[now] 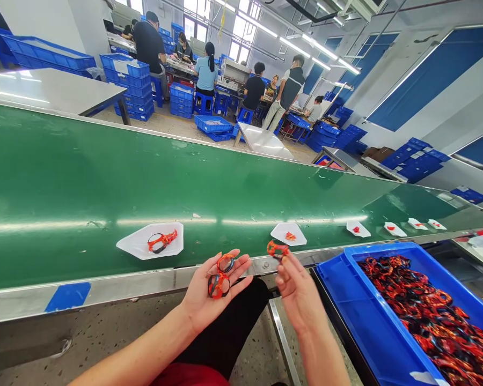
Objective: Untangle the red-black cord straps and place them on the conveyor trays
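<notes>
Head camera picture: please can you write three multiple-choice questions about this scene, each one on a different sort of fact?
1. How many white sheets lie on the green conveyor belt?
A. Three
B. Six
C. Nine

2. Where is the blue crate?
A. On the belt
B. Behind the belt
C. In front of the belt, at the right side

3. How is the left hand held?
A. Closed in a fist
B. Open, palm up
C. Flat on the belt

1: B, six show along the belt.
2: C, it stands right of the right hand, which pinches an orange loop.
3: B, two orange and black loops rest on its palm.
</notes>
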Available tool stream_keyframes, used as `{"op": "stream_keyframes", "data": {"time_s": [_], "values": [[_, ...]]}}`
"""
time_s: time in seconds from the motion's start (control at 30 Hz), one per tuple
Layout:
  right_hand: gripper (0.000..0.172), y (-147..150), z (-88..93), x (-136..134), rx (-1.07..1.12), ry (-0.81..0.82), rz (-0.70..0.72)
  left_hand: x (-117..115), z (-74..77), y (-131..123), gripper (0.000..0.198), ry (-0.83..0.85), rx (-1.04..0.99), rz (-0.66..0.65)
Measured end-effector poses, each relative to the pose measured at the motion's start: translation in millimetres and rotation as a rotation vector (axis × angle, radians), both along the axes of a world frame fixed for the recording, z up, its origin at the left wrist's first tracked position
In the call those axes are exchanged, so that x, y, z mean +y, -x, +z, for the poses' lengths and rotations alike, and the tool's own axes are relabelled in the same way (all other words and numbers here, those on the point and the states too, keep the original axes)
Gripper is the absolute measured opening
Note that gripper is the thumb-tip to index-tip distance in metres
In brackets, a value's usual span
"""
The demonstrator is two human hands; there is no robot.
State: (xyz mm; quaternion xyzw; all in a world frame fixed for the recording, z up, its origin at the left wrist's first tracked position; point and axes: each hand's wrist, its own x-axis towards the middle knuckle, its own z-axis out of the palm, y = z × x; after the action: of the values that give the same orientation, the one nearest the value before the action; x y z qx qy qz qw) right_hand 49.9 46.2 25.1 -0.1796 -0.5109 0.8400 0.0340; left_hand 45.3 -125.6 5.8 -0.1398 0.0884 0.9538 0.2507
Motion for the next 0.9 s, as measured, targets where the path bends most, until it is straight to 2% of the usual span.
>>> {"op": "stream_keyframes", "data": {"time_s": [0.07,0.2,0.27,0.33,0.37,0.43,0.47,0.57,0.67,0.8,0.9], "values": [[0.045,22,5.4,17,0.081,-0.314,-0.073,0,-1.1,0,0.033,0.013,-0.001,-0.003],[0.033,67,6.3,50,0.135,-1.141,-0.135,2,-3.2,0,0.035,0.003,0.002,-0.013],[0.029,77,5.8,58,0.052,-1.415,-0.085,2,-4.1,0,0.036,-0.007,0.007,-0.020],[0.032,74,8.1,57,-0.035,-1.563,-0.055,2,-4.5,0,0.036,-0.010,0.014,-0.025],[0.034,67,10.5,52,-0.039,-1.586,-0.057,2,-4.6,0,0.036,-0.007,0.017,-0.026],[0.037,46,16.3,36,0.068,-1.508,-0.035,3,-4.7,1,0.036,-0.005,0.026,-0.032],[0.036,34,18.8,26,0.161,-1.427,0.020,4,-4.9,1,0.035,-0.007,0.032,-0.036],[0.032,3,20.6,-5,0.434,-1.218,0.314,7,-6.8,2,0.030,-0.006,0.043,-0.043],[0.031,-8,14.3,-22,0.566,-1.211,0.464,11,-9.8,1,0.026,0.019,0.042,-0.077],[0.021,-6,8.6,-16,0.528,-1.277,0.406,15,-11.0,-2,0.024,0.020,0.052,-0.179],[0.015,-7,8.9,-6,0.389,-1.173,0.312,16,-10.1,-4,0.029,0.071,0.036,-0.230]]}}
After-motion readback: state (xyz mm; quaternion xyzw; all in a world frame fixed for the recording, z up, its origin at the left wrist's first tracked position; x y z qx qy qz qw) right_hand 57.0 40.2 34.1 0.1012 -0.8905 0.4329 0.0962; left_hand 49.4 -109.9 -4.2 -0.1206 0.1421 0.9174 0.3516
